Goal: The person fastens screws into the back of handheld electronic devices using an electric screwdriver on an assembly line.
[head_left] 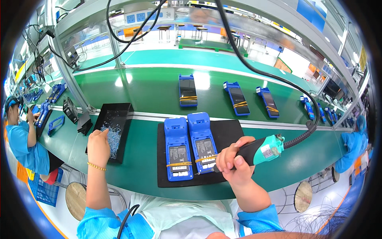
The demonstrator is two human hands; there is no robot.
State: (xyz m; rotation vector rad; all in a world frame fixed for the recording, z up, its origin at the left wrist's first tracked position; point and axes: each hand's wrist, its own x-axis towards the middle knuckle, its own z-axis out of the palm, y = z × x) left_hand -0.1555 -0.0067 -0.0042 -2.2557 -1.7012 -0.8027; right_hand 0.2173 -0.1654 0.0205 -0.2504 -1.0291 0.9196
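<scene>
My right hand [235, 162] is wrapped around an electric screwdriver [267, 152] with a black grip and teal rear end. Its tip points left, by the lower end of two blue handheld terminals. The left terminal [173, 130] and the right terminal [199, 124] lie side by side, backs up, on a black mat [227, 130]. Each has a yellow rubber band around it. My left hand [98, 144] reaches into a black tray [106, 113] holding many tiny bluish screw-like pieces [114, 137]. Its fingers are pinched together; whatever is between them is hidden.
Three banded terminals, a left [188, 89], a middle [237, 98] and a right one [268, 102], lie screen-up on the green belt [147, 93] beyond. A black cable [274, 73] hangs to the screwdriver. Co-workers sit at far left [24, 135] and far right [352, 149].
</scene>
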